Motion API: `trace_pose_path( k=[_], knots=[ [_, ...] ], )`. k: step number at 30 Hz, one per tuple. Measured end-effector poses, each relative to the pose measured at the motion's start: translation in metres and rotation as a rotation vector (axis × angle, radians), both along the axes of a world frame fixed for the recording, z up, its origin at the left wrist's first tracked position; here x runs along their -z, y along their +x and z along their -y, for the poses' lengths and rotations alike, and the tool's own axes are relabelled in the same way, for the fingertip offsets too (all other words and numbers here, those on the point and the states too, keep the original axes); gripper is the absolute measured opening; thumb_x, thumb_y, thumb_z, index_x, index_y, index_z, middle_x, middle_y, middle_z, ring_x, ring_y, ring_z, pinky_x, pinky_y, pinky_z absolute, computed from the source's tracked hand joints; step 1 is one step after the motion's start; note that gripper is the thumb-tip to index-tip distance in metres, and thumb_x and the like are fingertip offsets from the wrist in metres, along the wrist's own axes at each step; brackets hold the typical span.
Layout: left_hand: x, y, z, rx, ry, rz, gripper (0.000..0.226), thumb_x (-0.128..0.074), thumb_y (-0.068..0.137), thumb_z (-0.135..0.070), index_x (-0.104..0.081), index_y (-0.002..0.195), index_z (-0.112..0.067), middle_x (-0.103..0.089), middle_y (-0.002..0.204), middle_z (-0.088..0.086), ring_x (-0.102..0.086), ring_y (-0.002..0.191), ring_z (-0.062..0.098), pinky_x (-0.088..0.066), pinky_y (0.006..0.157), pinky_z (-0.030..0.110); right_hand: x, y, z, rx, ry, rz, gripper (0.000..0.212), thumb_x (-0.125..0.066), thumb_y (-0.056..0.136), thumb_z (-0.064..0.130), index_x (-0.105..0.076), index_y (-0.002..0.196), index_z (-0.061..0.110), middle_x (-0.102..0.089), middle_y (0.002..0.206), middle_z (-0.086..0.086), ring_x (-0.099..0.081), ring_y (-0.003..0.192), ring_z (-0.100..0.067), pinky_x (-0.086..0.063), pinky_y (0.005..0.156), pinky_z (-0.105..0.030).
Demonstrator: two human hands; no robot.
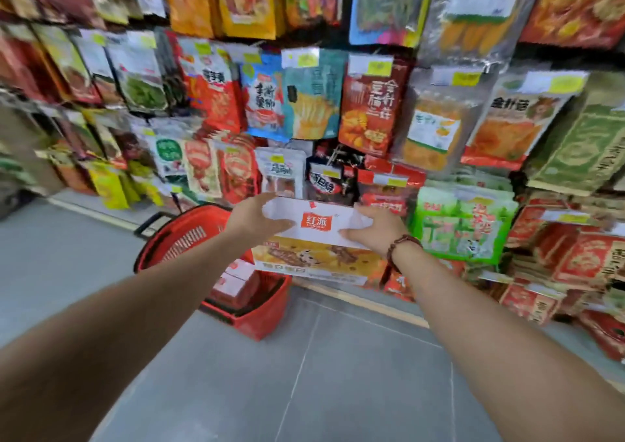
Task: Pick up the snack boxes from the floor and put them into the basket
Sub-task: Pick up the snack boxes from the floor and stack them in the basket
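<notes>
Both hands are on one long white-and-orange cardboard snack box (318,238), which is up off the grey tiled floor (338,374) and held in the air in front of the packed snack shelves (372,110). The left hand (257,221) grips its left end. The right hand (375,230), with a dark bead bracelet (402,243) at the wrist, grips its right end. The fingers of each hand lie over the white top face.

The box's long axis runs left to right across the person, roughly level. The red plastic shopping basket (152,238) stands on the floor below and to the left, its near corner under the box's left end, so the left hand is the nearer one. The coming move looks like a drop down and leftward, perhaps with a turn to match the basket's length. Smaller red-and-white boxes (233,282) already lie inside it.

The held box has a red square logo in the middle of its top. Its orange-yellow front shows brown snack bars, and the print there is blurred.
</notes>
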State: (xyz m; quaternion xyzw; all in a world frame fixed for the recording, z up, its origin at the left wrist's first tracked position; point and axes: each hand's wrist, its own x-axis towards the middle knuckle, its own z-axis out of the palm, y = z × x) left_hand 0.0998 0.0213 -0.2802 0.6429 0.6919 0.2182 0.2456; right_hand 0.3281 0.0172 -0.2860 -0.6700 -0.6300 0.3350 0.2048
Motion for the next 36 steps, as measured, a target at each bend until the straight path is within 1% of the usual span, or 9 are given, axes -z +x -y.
trace_pose_path(
  k=[2,4,6,8,16,20,23,30,36],
  knots=[
    [0.006,-0.04,-0.007,-0.056,-0.024,0.0,0.075,-0.072,0.078,-0.044,-0.038,0.142,-0.023,-0.05,0.138,0.008,-0.056,0.102,0.026,-0.043,0.077,0.03,0.008,-0.04,-0.015,-0.044,-0.013,0.015,0.073,-0.07,0.079,0.047,-0.04,0.142,0.026,-0.038,0.149,-0.002,-0.039,0.134,-0.027,-0.038,0.106,-0.039],
    [0.013,-0.075,-0.014,-0.114,-0.037,0.023,0.076,-0.073,0.076,-0.045,-0.04,0.141,-0.024,-0.046,0.142,0.006,-0.05,0.121,0.026,-0.04,0.08,0.027,0.015,-0.075,-0.03,-0.073,-0.025,0.0,0.073,-0.07,0.079,0.047,-0.039,0.142,0.028,-0.037,0.15,-0.001,-0.039,0.134,-0.027,-0.038,0.106,-0.039],
    [0.02,-0.103,-0.021,-0.158,-0.033,0.044,0.076,-0.074,0.075,-0.044,-0.041,0.14,-0.025,-0.046,0.142,0.005,-0.048,0.123,0.024,-0.039,0.08,0.025,0.023,-0.103,-0.045,-0.094,-0.029,-0.037,0.074,-0.071,0.078,0.045,-0.039,0.142,0.027,-0.037,0.15,0.0,-0.037,0.136,-0.025,-0.035,0.107,-0.036],
    [0.027,-0.126,-0.031,-0.187,-0.023,0.045,0.075,-0.075,0.074,-0.043,-0.042,0.14,-0.025,-0.046,0.142,0.004,-0.045,0.126,0.024,-0.039,0.087,0.027,0.031,-0.127,-0.062,-0.124,-0.024,-0.024,0.074,-0.071,0.078,0.046,-0.04,0.142,0.027,-0.038,0.15,0.002,-0.037,0.136,-0.023,-0.035,0.108,-0.036],
    [0.066,-0.191,-0.113,-0.253,-0.107,0.018,0.076,-0.076,0.073,-0.045,-0.045,0.138,-0.022,-0.049,0.138,0.006,-0.047,0.123,0.024,-0.04,0.089,0.029,0.072,-0.193,-0.159,-0.221,-0.106,0.003,0.073,-0.068,0.08,0.048,-0.04,0.142,0.024,-0.036,0.151,0.002,-0.038,0.136,-0.024,-0.037,0.106,-0.038],
    [0.076,-0.216,-0.174,-0.249,-0.161,-0.023,0.073,-0.074,0.075,-0.046,-0.043,0.138,-0.025,-0.051,0.135,0.008,-0.055,0.111,0.025,-0.042,0.072,0.026,0.094,-0.22,-0.219,-0.233,-0.141,0.023,0.075,-0.066,0.079,0.053,-0.038,0.143,0.025,-0.036,0.15,0.001,-0.039,0.135,-0.024,-0.039,0.106,-0.038],
    [0.089,-0.234,-0.207,-0.262,-0.178,-0.021,0.074,-0.073,0.076,-0.046,-0.042,0.139,-0.025,-0.051,0.135,0.009,-0.054,0.113,0.025,-0.04,0.071,0.025,0.106,-0.239,-0.254,-0.235,-0.175,0.034,0.076,-0.066,0.078,0.055,-0.038,0.143,0.028,-0.037,0.15,0.001,-0.039,0.134,-0.025,-0.042,0.104,-0.038],
    [0.127,-0.281,-0.257,-0.289,-0.238,0.045,0.075,-0.077,0.072,-0.043,-0.046,0.137,-0.022,-0.054,0.132,0.011,-0.052,0.117,0.025,-0.039,0.08,0.025,0.132,-0.284,-0.305,-0.24,-0.224,0.046,0.073,-0.068,0.08,0.049,-0.039,0.143,0.028,-0.033,0.152,0.002,-0.038,0.136,-0.021,-0.036,0.105,-0.032],
    [0.176,-0.337,-0.297,-0.199,-0.284,0.06,0.07,-0.074,0.076,-0.041,-0.044,0.138,-0.025,-0.053,0.134,0.008,-0.05,0.121,0.025,-0.042,0.092,0.03,0.171,-0.339,-0.324,-0.173,-0.249,0.126,0.071,-0.063,0.084,0.049,-0.033,0.145,0.029,-0.038,0.15,0.0,-0.043,0.131,-0.023,-0.042,0.1,-0.033]
  ],
)
